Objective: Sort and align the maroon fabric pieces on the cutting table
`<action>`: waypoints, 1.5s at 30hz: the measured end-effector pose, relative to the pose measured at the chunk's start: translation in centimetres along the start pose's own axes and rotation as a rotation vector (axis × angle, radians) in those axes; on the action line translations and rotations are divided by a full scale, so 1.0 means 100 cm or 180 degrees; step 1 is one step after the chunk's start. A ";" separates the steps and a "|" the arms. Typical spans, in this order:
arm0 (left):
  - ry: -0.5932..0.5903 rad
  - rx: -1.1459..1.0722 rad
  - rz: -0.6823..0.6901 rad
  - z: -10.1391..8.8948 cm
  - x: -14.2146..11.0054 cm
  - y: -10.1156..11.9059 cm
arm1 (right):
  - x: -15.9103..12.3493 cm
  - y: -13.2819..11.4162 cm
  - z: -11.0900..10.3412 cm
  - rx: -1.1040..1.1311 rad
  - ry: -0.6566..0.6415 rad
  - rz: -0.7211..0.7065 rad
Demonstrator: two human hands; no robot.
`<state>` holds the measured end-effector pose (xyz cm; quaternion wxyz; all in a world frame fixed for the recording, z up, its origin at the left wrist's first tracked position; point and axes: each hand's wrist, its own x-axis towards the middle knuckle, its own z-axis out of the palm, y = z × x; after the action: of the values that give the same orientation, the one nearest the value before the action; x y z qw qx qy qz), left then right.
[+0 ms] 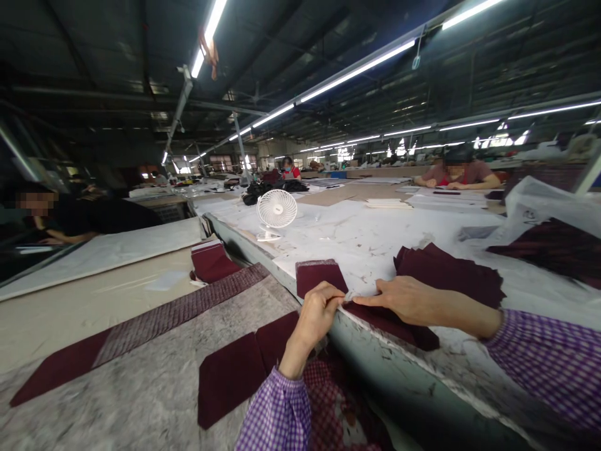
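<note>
My left hand [315, 319] and right hand [416, 300] meet over a maroon fabric piece [399, 327] at the near edge of a white-covered table [338, 232] in a large workroom lit by long tube lamps [359, 69]. The fingers of my left hand are bent and drawn nearly together at the piece's left tip; whether they have closed on cloth I cannot tell. My right hand lies over the same piece with its index finger stretched toward the left fingertips and its thumb raised apart, the fingers spread rather than gripping. Purple checked sleeves [277, 410] cover both my arms. Just beyond my left hand lies another maroon panel [319, 277], and behind my right hand a fanned maroon pile [451, 270] rests on the white surface. A white fan [277, 210] stands farther back, and a clear plastic bag [535, 202] with dark red cloth sits at the far right. To my left, across a gap, a grey surface [154, 376] bears two maroon pieces [230, 379] side by side, a long maroon strip [188, 310] and a folded maroon bundle [213, 262]. Red checked cloth [323, 379] shows below my left wrist. Co-workers appear at left in dark clothing [107, 216], in the distance in red [295, 171] and at right, leaning over a table.
</note>
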<state>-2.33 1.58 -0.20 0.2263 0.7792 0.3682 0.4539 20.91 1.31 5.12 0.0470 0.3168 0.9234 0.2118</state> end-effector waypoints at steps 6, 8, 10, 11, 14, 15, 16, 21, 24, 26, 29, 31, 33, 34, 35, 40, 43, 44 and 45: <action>-0.0034 0.0077 0.0103 0.002 -0.001 -0.001 | 0.004 0.001 -0.008 0.0073 -0.0155 -0.0046; -0.0053 0.0090 0.0166 0.002 -0.002 -0.002 | 0.006 0.001 -0.009 0.0073 -0.0131 -0.0153; -0.0125 -0.0015 0.0204 0.001 -0.002 -0.004 | 0.008 -0.001 -0.010 0.0041 -0.0099 -0.0247; -0.0134 -0.0104 0.0198 -0.001 -0.002 -0.004 | 0.009 -0.003 -0.011 0.0011 -0.0091 -0.0273; 0.0115 -0.0179 0.0092 -0.007 -0.003 -0.003 | 0.011 -0.010 -0.016 -0.0126 -0.0171 -0.0145; 0.0208 -0.0076 0.0080 -0.009 -0.004 -0.001 | 0.012 -0.011 -0.018 -0.0158 -0.0218 -0.0024; 0.0238 0.0067 0.0100 -0.010 -0.005 0.003 | 0.012 -0.011 -0.020 -0.0152 -0.0264 0.0120; -0.0314 0.0562 0.0392 -0.002 -0.008 0.036 | 0.014 0.004 -0.019 0.0509 -0.0449 0.0582; -0.0708 0.0753 0.0693 0.015 -0.002 0.055 | 0.013 0.014 -0.010 0.0956 -0.0419 0.0589; -0.1006 0.0818 0.0941 0.026 0.003 0.064 | 0.010 0.018 -0.003 0.1175 -0.0358 0.0502; -0.1186 0.0863 0.1008 0.033 0.000 0.070 | 0.006 0.018 0.004 0.1317 -0.0291 0.0481; -0.1117 0.0913 0.0830 0.029 -0.013 0.069 | 0.003 0.018 0.006 0.1333 -0.0220 0.0562; -0.1148 0.0905 0.0591 0.019 -0.032 0.067 | 0.001 0.018 0.005 0.1432 -0.0125 0.0603; -0.1243 0.0832 0.0470 0.013 -0.041 0.067 | 0.001 0.019 0.004 0.1531 -0.0078 0.0604; -0.1352 0.0718 0.0370 0.008 -0.049 0.066 | 0.000 0.019 0.002 0.1658 -0.0052 0.0595; -0.1017 0.0277 0.0212 -0.012 -0.056 0.064 | 0.003 0.017 -0.002 0.2358 -0.0246 0.0931; -0.0360 0.0567 0.0209 -0.013 -0.035 0.049 | 0.007 0.017 -0.003 0.2549 -0.0290 0.1018; -0.0181 0.0748 0.0172 -0.013 -0.027 0.040 | 0.006 0.021 -0.004 0.2596 -0.0270 0.0950; -0.0047 0.0924 0.0137 -0.012 -0.019 0.030 | 0.005 0.026 -0.006 0.2663 -0.0233 0.0898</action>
<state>-2.85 -1.75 1.48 0.1041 0.8148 0.4115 0.3949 21.87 3.25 6.81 -0.0819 0.4388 0.8750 -0.1872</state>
